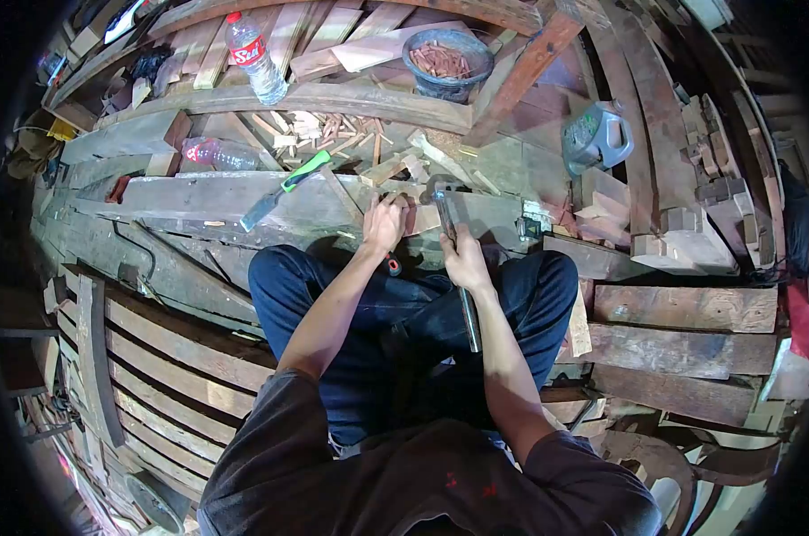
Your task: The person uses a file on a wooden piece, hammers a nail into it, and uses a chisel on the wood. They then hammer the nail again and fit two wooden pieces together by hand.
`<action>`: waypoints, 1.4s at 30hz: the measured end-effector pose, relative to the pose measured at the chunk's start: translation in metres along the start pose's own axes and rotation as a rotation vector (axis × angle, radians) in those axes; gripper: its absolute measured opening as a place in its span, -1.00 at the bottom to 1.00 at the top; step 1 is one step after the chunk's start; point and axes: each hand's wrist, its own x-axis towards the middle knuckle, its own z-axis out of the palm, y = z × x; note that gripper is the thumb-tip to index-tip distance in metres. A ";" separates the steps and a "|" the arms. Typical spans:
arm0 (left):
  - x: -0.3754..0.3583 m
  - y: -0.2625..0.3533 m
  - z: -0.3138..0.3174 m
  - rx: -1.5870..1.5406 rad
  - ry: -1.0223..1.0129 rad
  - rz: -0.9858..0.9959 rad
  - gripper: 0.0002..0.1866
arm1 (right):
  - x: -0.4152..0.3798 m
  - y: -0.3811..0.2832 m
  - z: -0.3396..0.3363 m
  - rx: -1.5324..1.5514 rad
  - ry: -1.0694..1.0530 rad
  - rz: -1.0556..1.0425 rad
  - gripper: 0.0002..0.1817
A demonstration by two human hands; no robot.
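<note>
My right hand (465,259) is wrapped round the dark shaft of a hammer (469,317), whose head lies up by the beam. Just left of it, my left hand (386,223) is closed at the near edge of the wooden beam (306,201); what its fingers hold is too small to make out. A tool's black and red handle end (393,263) shows below that hand. On the beam to the left lies a chisel with a green handle (306,171). Small wood pieces (333,129) are scattered behind the beam.
A bottle with a red cap (254,62), a bucket of wood pieces (447,62) and a jug (598,137) stand farther back. Another bottle (217,154) lies at the left. Stacked planks (681,308) are at the right, a slatted wooden frame (172,375) at the left.
</note>
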 end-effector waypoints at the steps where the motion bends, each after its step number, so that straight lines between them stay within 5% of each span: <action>1: 0.001 0.000 0.000 0.005 0.000 -0.015 -0.91 | -0.001 0.004 0.003 0.006 -0.019 0.006 -0.72; 42: -0.003 0.000 0.006 0.003 -0.034 -0.103 -0.88 | 0.002 -0.016 0.010 -0.021 -0.042 0.042 -0.70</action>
